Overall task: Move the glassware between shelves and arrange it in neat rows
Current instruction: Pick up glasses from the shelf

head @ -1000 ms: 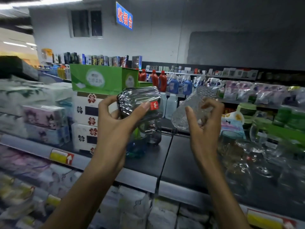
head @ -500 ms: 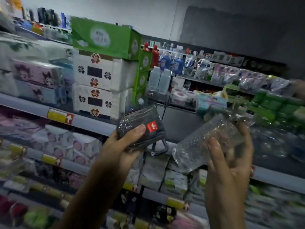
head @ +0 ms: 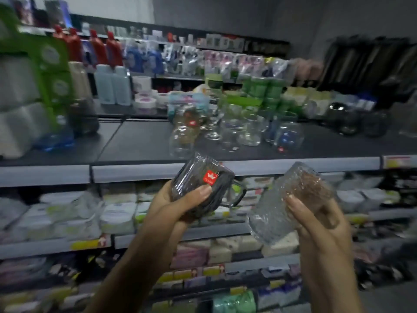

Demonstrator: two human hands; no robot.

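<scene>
Dropped: both hands are now below the front lip of the dark shelf, and the view has swung right, so the clear glassware cluster sits mid-shelf.

Left hand: thumb and fingers clamped round a smoky ribbed mug with a red sticker. It's tilted, handle pointing right.
Right hand: fingers curled round a clear textured tumbler, also tilted.
Both pieces are in the air just under the shelf lip, apart but near each other.

Risks, my read:
- The mug handle faces the tumbler. If the hands close in, that's a glass-on-glass chip.
- Both grips are on the bodies of tilted glass, so either could slip if the grip loosens on the lift.
- The lift back up could clip the shelf lip.
- The cluster is tight and uneven, so setting a piece in beside it could topple a neighbour. The bare shelf left of it looks safer.
- Dark glasses at the shelf's right end are blurred, so I can't tell their spacing.
</scene>
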